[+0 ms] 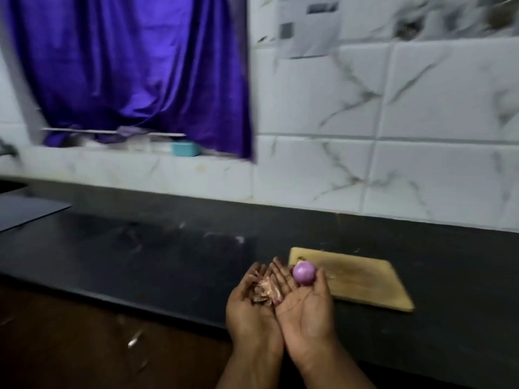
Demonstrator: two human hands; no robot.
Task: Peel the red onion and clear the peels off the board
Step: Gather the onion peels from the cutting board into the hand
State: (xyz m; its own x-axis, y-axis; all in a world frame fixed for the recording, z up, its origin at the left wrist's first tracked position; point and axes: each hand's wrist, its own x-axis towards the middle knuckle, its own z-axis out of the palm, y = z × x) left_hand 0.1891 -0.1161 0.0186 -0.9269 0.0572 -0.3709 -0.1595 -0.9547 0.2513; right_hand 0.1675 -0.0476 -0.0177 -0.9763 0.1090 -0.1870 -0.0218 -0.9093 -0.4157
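Observation:
My two hands are cupped together, palms up, over the front part of the dark counter, just left of the wooden cutting board [362,279]. A peeled red onion [304,272], smooth and purple, rests against the thumb side of my right hand [306,307]. A pile of dry brownish-red peels [264,290] lies in the hollow of my left hand [250,307] and between the two palms. The board's surface looks bare apart from faint marks.
The black counter [140,248] runs along a white marble-tiled wall [393,136]. A purple curtain [126,66] hangs over a window ledge holding a teal box [185,148]. A dark flat sheet [25,211] lies at far left. Small scraps [134,338] lie on the brown floor below.

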